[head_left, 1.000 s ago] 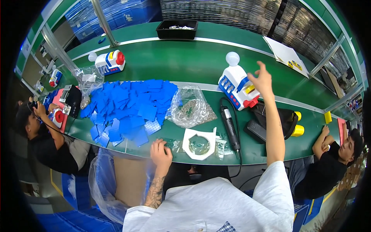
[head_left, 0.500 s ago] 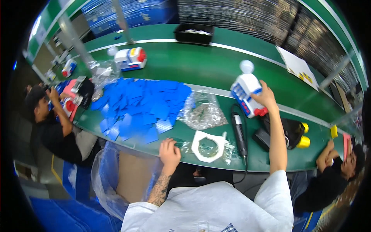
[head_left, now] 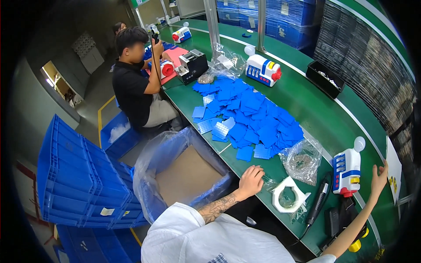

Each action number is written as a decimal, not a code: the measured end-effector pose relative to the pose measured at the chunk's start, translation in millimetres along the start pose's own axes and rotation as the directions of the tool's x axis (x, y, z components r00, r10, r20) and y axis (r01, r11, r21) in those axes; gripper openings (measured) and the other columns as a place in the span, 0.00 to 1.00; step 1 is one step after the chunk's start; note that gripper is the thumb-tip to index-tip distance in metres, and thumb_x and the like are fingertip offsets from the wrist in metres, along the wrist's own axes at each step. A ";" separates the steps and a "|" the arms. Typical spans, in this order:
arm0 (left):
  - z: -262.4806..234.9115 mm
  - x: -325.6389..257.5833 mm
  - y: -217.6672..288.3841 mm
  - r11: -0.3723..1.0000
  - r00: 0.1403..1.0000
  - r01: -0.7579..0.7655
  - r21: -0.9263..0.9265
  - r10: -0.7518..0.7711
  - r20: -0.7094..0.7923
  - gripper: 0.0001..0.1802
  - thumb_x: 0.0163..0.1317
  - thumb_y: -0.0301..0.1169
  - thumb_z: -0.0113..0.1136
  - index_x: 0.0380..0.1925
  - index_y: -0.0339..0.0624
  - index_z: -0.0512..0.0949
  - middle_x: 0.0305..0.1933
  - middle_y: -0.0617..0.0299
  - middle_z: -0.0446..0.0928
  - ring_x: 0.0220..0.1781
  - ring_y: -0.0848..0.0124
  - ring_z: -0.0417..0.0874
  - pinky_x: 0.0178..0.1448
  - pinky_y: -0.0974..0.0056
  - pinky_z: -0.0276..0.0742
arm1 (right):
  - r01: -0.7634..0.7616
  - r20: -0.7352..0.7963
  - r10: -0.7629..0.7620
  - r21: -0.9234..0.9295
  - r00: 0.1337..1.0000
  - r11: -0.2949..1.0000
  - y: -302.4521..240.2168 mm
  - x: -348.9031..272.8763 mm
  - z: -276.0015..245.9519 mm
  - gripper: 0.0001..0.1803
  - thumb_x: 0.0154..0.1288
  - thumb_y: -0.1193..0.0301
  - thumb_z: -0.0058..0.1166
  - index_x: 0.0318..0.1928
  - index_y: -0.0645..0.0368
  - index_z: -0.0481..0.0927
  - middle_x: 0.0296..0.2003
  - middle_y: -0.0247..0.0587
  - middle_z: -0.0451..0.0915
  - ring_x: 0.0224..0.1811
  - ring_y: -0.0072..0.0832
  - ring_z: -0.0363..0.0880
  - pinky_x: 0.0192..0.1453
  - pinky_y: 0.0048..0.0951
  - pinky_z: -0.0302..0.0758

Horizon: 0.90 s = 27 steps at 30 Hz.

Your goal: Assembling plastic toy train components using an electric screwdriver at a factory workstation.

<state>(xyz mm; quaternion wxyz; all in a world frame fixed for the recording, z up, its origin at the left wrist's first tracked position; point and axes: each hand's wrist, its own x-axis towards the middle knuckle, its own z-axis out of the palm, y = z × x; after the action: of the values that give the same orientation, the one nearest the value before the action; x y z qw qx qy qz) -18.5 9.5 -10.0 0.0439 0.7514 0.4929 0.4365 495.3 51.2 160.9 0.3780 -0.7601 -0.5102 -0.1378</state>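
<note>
Toy (head_left: 346, 168): one, on the counter (head_left: 326, 127), just beyond the screwdriver (head_left: 319, 200).
Right hand (head_left: 378, 177): fingers spread wide, empty, right of the screwdriver.
White body (head_left: 352, 162): probably steadiest gripped around, sparing the round bulb (head_left: 359, 143).
Left hand (head_left: 251, 180): left of the screwdriver, fingers loosely bent; cannot tell whether they hold anything.
Screwdriver's left: one white ring (head_left: 277, 201), one clear bag (head_left: 302, 163), blue squares (head_left: 263, 127) too overlapped to count.

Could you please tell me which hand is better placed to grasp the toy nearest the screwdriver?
Probably the right hand: it is open, close beside the toy. The left hand is farther away, near the blue tiles, with the bag between it and the toy.
</note>
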 end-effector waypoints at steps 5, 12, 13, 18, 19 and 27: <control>1.9 3.2 0.7 1.000 1.000 -0.003 -0.013 0.003 0.000 0.10 0.45 0.24 0.55 0.32 0.38 0.73 0.40 0.54 0.74 0.48 0.56 0.75 0.57 0.54 0.70 | 0.010 0.338 0.024 -0.099 0.941 0.995 2.2 -26.0 27.5 0.36 0.53 0.64 0.61 0.62 0.56 0.62 0.50 0.60 0.73 0.51 0.48 0.72 0.55 0.41 0.69; -0.8 -1.9 -0.8 1.000 1.000 0.023 0.001 -0.023 0.006 0.11 0.45 0.23 0.55 0.32 0.40 0.74 0.42 0.58 0.74 0.50 0.58 0.76 0.58 0.54 0.70 | -0.244 0.507 0.235 -0.050 0.829 0.968 -41.6 -54.1 50.4 0.45 0.45 0.65 0.66 0.65 0.55 0.58 0.43 0.64 0.76 0.46 0.53 0.77 0.52 0.43 0.72; -0.1 0.1 0.6 1.000 1.000 0.016 -0.007 -0.016 0.003 0.11 0.45 0.23 0.55 0.32 0.40 0.74 0.42 0.58 0.74 0.50 0.58 0.76 0.58 0.54 0.70 | -0.109 0.427 0.132 -0.079 0.895 0.991 -19.7 -54.4 58.1 0.46 0.44 0.66 0.66 0.65 0.54 0.58 0.41 0.62 0.77 0.44 0.51 0.78 0.50 0.42 0.73; -0.7 2.5 2.3 1.000 1.000 -0.007 -0.010 0.007 0.003 0.11 0.45 0.24 0.55 0.32 0.38 0.73 0.39 0.55 0.73 0.48 0.56 0.75 0.57 0.54 0.70 | -0.031 0.323 0.055 -0.079 0.945 0.996 -5.0 -24.0 36.4 0.43 0.45 0.69 0.64 0.64 0.51 0.60 0.34 0.54 0.78 0.38 0.42 0.78 0.45 0.38 0.74; 0.5 3.4 1.8 1.000 1.000 -0.008 -0.013 0.008 0.004 0.11 0.45 0.24 0.55 0.32 0.38 0.73 0.39 0.55 0.73 0.48 0.56 0.75 0.57 0.54 0.70 | -0.055 0.282 0.058 -0.020 0.958 0.998 -0.1 -9.9 22.3 0.37 0.51 0.69 0.60 0.63 0.51 0.63 0.30 0.48 0.75 0.34 0.36 0.75 0.42 0.36 0.73; -2.5 3.9 1.8 1.000 1.000 0.013 -0.022 -0.013 0.003 0.11 0.45 0.25 0.56 0.33 0.39 0.74 0.39 0.55 0.74 0.49 0.57 0.75 0.57 0.54 0.70 | 0.069 0.121 -0.063 -0.039 0.991 0.997 10.0 8.1 -5.4 0.29 0.59 0.67 0.56 0.62 0.53 0.66 0.37 0.48 0.76 0.39 0.35 0.74 0.46 0.34 0.71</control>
<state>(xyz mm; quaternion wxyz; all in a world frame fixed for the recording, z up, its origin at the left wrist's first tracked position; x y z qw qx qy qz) -18.4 10.8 -5.2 0.0557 0.7482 0.4930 0.4405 508.6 50.9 165.1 0.3256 -0.7576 -0.5538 -0.1153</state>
